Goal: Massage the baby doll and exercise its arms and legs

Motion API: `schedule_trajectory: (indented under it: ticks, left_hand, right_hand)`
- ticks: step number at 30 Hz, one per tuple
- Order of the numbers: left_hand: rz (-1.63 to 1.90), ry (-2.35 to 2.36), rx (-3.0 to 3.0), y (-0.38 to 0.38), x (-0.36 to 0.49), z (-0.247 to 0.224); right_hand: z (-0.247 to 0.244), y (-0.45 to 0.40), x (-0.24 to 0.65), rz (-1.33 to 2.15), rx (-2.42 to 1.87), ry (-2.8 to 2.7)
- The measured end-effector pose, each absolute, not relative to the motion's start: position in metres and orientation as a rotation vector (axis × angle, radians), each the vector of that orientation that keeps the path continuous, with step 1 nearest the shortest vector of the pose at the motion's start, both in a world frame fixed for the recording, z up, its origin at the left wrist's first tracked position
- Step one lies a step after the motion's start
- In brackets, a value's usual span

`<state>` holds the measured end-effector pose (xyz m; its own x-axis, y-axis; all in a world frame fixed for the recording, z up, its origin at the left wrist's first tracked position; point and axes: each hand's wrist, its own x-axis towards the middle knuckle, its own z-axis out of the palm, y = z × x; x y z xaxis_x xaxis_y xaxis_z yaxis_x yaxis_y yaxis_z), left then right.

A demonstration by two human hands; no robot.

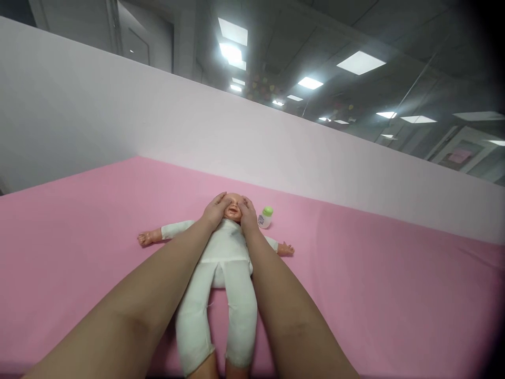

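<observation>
Baby doll (226, 247) lies face up at frame centre on the pink bench (374, 284), head toward the back, legs toward the camera, both arms spread out to the sides. It wears a white one-piece suit; bare plastic hands stick out at left and right.

Left hand (214, 210) rests flat on the left side of the doll's head, fingers spread over the temple and cheek. Right hand (248, 215) does the same on the right side. Neither hand is closed in a grip; both lie open, palms pressed on the head, so it sits cupped between the 2 and the face stays uncovered in the gap. Both forearms run down along the doll's body from the lower frame edge.

1 small white bottle with green cap (266, 217) stands upright just right of the head, near the right hand but apart from it.

White partition wall (158, 116) runs behind the bench across the upper frame; ceiling lights above.
</observation>
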<state>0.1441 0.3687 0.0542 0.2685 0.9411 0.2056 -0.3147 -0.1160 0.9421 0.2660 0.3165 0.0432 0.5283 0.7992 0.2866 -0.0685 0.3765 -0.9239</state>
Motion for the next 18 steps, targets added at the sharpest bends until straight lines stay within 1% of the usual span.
schedule_trajectory:
  ticks: [9, 13, 18]
  left_hand:
    - [1.178, 0.973, 1.43, 0.343, 0.143, 0.066]
    - [1.2, 0.952, 1.429, 0.344, 0.144, 0.064]
    - [1.199, 0.905, 1.402, 0.345, 0.142, 0.059]
  right_hand:
    - [0.042, 0.296, 0.271, 0.675, -1.13, -0.841]
    - [0.04, 0.297, 0.275, 0.7, -1.088, -0.845]
    - [0.035, 0.295, 0.277, 0.628, -1.113, -0.869]
